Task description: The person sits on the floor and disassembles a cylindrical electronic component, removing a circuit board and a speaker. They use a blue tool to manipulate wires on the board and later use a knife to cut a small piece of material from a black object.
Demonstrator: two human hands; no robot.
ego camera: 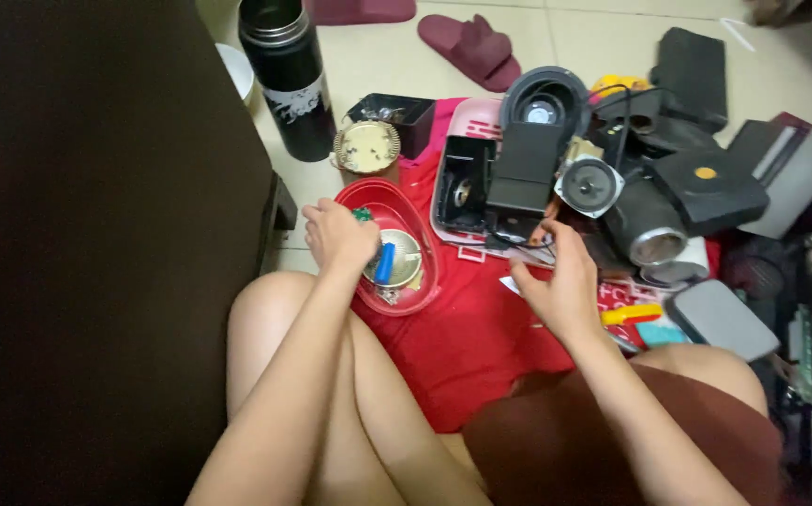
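My left hand (337,234) reaches into a red plastic bowl (420,281) on the floor, fingers closed over a small green part at its rim. Inside the bowl lie a round metal lid, a blue cylinder (384,263) and small bits. My right hand (563,281) hovers over a red cloth (467,347), fingers curled near the wires of a black speaker box (518,183); whether it grips anything I cannot tell. A loose round speaker driver (589,186) sits just right of that box.
A black thermos (289,75) stands at the back left beside a dark cabinet (96,234). A gold round tin (366,147), pink tray (471,117), black fan housing (546,98), black casings, yellow-handled tool (633,314) and maroon slippers (471,47) crowd the floor.
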